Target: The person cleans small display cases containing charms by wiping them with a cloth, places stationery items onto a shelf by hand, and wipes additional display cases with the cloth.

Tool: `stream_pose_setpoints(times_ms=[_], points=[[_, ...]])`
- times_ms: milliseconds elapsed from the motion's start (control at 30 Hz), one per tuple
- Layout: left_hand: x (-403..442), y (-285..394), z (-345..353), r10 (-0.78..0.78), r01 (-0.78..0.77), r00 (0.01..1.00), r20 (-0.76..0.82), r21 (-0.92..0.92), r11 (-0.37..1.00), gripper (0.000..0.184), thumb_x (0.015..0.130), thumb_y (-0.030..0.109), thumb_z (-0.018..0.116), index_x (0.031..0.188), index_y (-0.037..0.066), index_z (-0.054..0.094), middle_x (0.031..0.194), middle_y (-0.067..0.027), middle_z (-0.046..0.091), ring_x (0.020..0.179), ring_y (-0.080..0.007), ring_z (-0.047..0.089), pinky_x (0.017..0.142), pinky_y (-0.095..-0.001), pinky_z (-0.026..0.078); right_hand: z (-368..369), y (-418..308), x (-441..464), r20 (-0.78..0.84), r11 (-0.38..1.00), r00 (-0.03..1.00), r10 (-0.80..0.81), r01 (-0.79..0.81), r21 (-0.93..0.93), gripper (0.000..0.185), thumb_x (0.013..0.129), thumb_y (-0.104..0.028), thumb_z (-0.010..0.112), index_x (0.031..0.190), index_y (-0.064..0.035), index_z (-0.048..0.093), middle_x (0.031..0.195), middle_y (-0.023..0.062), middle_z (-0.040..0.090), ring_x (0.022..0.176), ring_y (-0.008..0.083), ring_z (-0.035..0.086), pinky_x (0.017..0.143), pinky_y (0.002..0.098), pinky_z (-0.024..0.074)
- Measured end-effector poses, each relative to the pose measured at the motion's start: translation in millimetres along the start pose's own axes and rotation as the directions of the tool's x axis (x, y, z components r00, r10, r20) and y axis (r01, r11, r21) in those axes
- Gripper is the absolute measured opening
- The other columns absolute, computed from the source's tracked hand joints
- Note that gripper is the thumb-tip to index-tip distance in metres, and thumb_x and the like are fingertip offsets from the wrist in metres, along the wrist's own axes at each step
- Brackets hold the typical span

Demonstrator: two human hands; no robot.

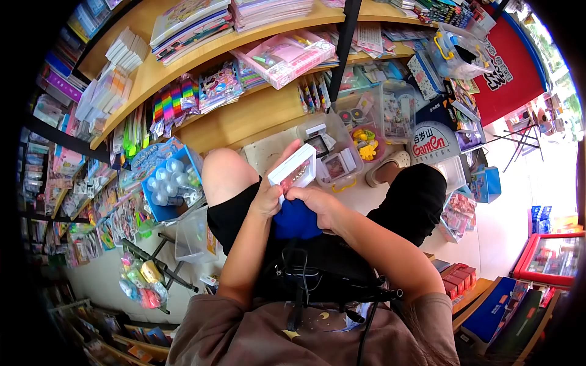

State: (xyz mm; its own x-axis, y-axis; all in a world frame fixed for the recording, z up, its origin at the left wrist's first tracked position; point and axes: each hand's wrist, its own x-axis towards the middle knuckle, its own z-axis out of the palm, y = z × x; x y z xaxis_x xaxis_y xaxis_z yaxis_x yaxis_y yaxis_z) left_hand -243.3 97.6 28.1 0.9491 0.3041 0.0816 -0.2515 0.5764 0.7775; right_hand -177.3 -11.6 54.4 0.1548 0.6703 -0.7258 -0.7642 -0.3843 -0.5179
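Much of what the hands are doing is covered by the fingers: the left hand point(264, 198) has its thumb and fingers closed around the near end of a white-framed display box point(297, 168), hiding that corner, and the pink and reddish contents behind its clear window are too small to make out. The right hand point(317, 204) pinches a blue cloth point(297, 222) against the box's lower edge; the cloth hides part of its own fingertips, and its lower folds meet a black bag point(305, 266) on the lap. The box is tilted, above the lap and between the knees. Taking the hands as the clock's centre, an open clear plastic bin point(350, 182) sits at one o'clock, holding several white-framed boxes, some with dark or pinkish windows, lying at mixed angles. At two o'clock, a round pink tub point(382, 150) holds a yellow toy point(366, 146); beyond it, between one and two, a clear storage box point(398, 110) contains small packets that cannot be read. At nine o'clock, a blue carton point(150, 194) is filled with clear rounded containers point(174, 182), their contents blurred. A clear tub point(194, 236) stands at eight o'clock, partly covered by the knee and shorts, with something orange at its side. The dark rim of the view cuts off the outer shelves.
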Motion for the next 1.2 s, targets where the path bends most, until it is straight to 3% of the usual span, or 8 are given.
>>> stream_pose_setpoints(times_ms=[267, 367, 500, 667, 767, 800, 933, 1200], points=[[2, 0, -7, -0.031, 0.032, 0.994, 0.103, -0.001, 0.999, 0.119, 0.055, 0.058, 0.080, 0.141, -0.002, 0.025, 0.139, -0.0127, 0.040, 0.128, -0.0208, 0.039, 0.108, -0.0351, 0.028, -9, -2, 14, -0.001, 0.933, 0.978, -0.209, 0.200, -0.301, 0.044, 0.066, -0.020, 0.064, 0.108, -0.0040, 0.059, 0.087, 0.0073, 0.062, 0.080, 0.0190, 0.058, 0.077, 0.0321, 0.0465], [12, 5, -14, 0.021, -0.013, 0.994, 0.103, -0.081, 0.997, 0.120, 0.054, 0.063, 0.078, 0.142, 0.001, 0.025, 0.140, -0.0106, 0.038, 0.127, -0.0202, 0.039, 0.108, -0.0364, 0.030, -14, 4, 7, 0.029, 0.686, 0.995, -0.100, 0.090, -0.722, 0.045, 0.066, -0.025, 0.063, 0.103, 0.0007, 0.062, 0.089, 0.0075, 0.063, 0.075, 0.0196, 0.058, 0.069, 0.0282, 0.0465], [16, 13, -22, 0.080, -0.069, 0.995, 0.066, -0.163, 0.984, 0.116, 0.056, 0.062, 0.077, 0.142, 0.004, 0.026, 0.141, -0.0161, 0.036, 0.127, -0.0277, 0.039, 0.106, -0.0415, 0.032, -31, 10, 4, -0.086, 0.954, 0.977, -0.193, 0.167, -0.250, 0.036, 0.073, -0.022, 0.063, 0.099, 0.0030, 0.063, 0.083, 0.0099, 0.062, 0.073, 0.0174, 0.059, 0.064, 0.0274, 0.0468], [17, 6, -28, 0.106, -0.098, 0.994, 0.042, -0.157, 0.983, 0.111, 0.059, 0.065, 0.073, 0.142, 0.008, 0.026, 0.142, -0.0196, 0.033, 0.126, -0.0387, 0.038, 0.103, -0.0510, 0.036, -40, 13, -11, -0.232, 0.894, 0.867, -0.442, 0.447, -0.030, 0.022, 0.089, -0.022, 0.059, 0.090, -0.0004, 0.056, 0.078, 0.0033, 0.058, 0.070, 0.0123, 0.056, 0.063, 0.0246, 0.0461], [18, 5, -21, 0.106, -0.098, 0.994, 0.031, -0.189, 0.977, 0.110, 0.061, 0.066, 0.071, 0.143, 0.007, 0.026, 0.141, -0.0195, 0.034, 0.126, -0.0388, 0.039, 0.102, -0.0508, 0.037, -26, 19, -5, -0.203, 0.692, 0.663, -0.720, 0.665, -0.280, 0.019, 0.088, -0.018, 0.060, 0.092, -0.0004, 0.055, 0.079, 0.0053, 0.058, 0.072, 0.0143, 0.056, 0.064, 0.0271, 0.0461], [19, 6, -17, 0.105, -0.097, 0.994, 0.031, -0.201, 0.975, 0.109, 0.062, 0.066, 0.070, 0.143, 0.007, 0.026, 0.141, -0.0195, 0.034, 0.126, -0.0389, 0.039, 0.102, -0.0507, 0.038, -16, 18, -4, -0.060, 0.376, 0.432, -0.900, 0.698, -0.609, 0.015, 0.088, -0.014, 0.060, 0.090, -0.0015, 0.052, 0.083, 0.0018, 0.056, 0.078, 0.0132, 0.057, 0.069, 0.0296, 0.0474], [21, 5, -12, 0.116, -0.120, 0.993, -0.032, -0.214, 0.969, 0.105, 0.066, 0.070, 0.063, 0.142, 0.007, 0.025, 0.139, -0.0194, 0.037, 0.124, -0.0415, 0.041, 0.095, -0.0578, 0.042, 11, 20, -1, 0.245, 0.041, 0.403, -0.882, 0.582, -0.812, 0.020, 0.075, -0.004, 0.068, 0.090, -0.0006, 0.054, 0.084, 0.0140, 0.060, 0.074, 0.0261, 0.061, 0.068, 0.0330, 0.0483], [16, 8, -8, 0.108, -0.132, 0.990, -0.093, -0.301, 0.945, 0.107, 0.066, 0.073, 0.059, 0.144, 0.009, 0.022, 0.136, -0.0176, 0.042, 0.120, -0.0408, 0.045, 0.098, -0.0507, 0.042, 1, 17, 2, 0.101, 0.350, 0.500, -0.860, 0.722, -0.596, 0.012, 0.079, -0.004, 0.068, 0.083, -0.0004, 0.056, 0.074, 0.0085, 0.061, 0.069, 0.0150, 0.058, 0.068, 0.0274, 0.0470]])
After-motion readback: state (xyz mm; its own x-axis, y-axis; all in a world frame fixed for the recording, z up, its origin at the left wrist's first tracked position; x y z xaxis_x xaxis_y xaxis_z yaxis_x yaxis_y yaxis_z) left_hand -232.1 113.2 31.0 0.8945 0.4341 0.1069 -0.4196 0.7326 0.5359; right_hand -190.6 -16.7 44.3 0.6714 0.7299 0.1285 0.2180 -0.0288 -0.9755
